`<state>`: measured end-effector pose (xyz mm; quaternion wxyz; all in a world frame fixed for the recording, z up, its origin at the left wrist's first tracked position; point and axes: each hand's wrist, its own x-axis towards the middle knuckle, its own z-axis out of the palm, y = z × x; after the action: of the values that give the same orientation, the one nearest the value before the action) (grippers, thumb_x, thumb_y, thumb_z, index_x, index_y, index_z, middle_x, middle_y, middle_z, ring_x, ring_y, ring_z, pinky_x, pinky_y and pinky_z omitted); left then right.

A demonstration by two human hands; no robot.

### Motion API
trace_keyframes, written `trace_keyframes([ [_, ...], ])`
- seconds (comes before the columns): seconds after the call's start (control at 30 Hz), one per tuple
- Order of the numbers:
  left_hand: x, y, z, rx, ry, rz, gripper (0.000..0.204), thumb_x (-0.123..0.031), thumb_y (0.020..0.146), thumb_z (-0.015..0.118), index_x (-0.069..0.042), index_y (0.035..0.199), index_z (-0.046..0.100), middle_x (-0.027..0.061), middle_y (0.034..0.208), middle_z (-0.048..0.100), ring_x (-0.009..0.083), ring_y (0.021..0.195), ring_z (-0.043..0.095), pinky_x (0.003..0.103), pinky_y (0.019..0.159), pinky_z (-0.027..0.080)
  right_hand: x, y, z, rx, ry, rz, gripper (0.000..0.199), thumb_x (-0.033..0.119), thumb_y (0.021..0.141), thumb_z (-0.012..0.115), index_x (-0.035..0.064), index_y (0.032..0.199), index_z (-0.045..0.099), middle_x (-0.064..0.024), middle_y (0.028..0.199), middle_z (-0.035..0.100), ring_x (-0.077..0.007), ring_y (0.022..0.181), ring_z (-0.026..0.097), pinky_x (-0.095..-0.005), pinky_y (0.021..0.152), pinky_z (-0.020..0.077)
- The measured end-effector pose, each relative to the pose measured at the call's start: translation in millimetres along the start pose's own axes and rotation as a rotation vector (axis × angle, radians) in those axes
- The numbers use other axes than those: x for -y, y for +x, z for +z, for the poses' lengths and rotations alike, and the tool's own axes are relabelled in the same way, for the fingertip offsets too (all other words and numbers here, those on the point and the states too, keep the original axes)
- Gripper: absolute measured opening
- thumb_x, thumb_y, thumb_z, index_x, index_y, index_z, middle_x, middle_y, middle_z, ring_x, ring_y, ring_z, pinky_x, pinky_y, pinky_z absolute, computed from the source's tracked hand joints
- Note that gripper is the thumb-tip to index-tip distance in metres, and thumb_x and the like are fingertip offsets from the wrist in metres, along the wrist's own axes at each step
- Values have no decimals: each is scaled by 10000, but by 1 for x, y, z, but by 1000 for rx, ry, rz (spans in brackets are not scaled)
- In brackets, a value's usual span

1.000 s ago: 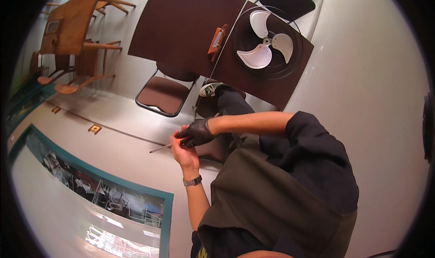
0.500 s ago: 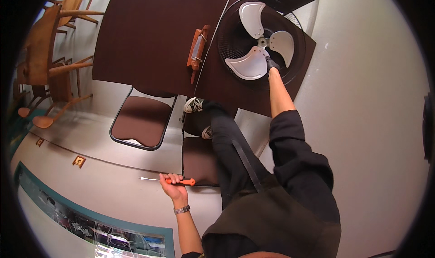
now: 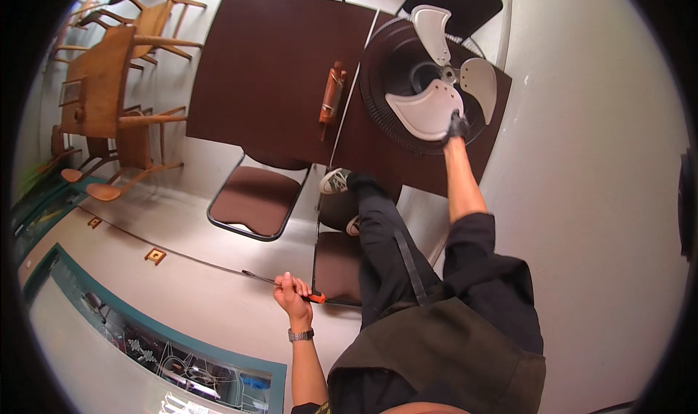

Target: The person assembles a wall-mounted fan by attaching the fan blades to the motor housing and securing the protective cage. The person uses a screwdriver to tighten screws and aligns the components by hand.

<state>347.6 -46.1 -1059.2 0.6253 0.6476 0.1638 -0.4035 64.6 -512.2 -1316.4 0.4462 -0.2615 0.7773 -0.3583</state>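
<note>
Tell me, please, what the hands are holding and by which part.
The left hand holds a screwdriver by its orange handle; the gloved right hand grips the lower fan blade by its edge.

Fan blades recorded as pale grey-white, marked by small dark dots near the dull metallic-grey hub. The fan cage is seen in black — a pattern of fine radiating lines. The surface is finished in plain dark brown, crossed by one pale line. The right hand is covered by a black glove. On the screwdriver, an orange-and-black handle and a grey shaft are noted. The watch is logged as silver-grey, the apron as dark olive-brown, the trousers as black. The folding chair is coloured brown — black-framed.
</note>
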Motion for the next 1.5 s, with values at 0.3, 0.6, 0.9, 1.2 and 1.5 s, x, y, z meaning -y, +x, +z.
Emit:
trace_keyframes([
  [0.3,-131,-56,48,-25,186,563,177,-187,1031,663,-13,1063,678,123,906,707,116,606,649,211,437,445,149,-196,-30,1334,483,278,312,353,1067,573,118,1267,620,4,1031,678,-127,894,640,-312,761,549],
  [0.6,-309,-195,48,-148,334,1278,336,-48,896,792,-41,1223,716,119,1284,698,40,727,634,201,542,464,185,-518,85,2502,663,1110,240,335,1034,592,144,1178,610,-34,880,673,-203,718,662,-379,571,522],
  [0.9,-325,-289,-26,-798,568,1281,579,-99,768,901,-20,1300,684,118,1165,756,190,996,742,314,889,566,158,-682,74,2530,-69,1387,255,325,1028,592,144,1208,598,-38,894,674,-215,735,668,-394,582,532],
  [1.2,-310,-339,-59,-1171,636,1315,465,-64,767,887,-35,1201,723,98,1076,738,199,933,744,299,803,603,139,-737,62,2525,-526,1283,276,314,1022,591,143,1239,585,-41,907,675,-228,753,674,-408,593,542],
  [1.5,-272,-396,-79,-1686,842,1293,375,-70,824,851,-33,1175,721,124,1131,736,244,960,748,321,820,603,96,-800,18,2644,-888,1333,300,303,1016,591,143,1270,573,-45,920,676,-240,771,680,-422,604,552],
])
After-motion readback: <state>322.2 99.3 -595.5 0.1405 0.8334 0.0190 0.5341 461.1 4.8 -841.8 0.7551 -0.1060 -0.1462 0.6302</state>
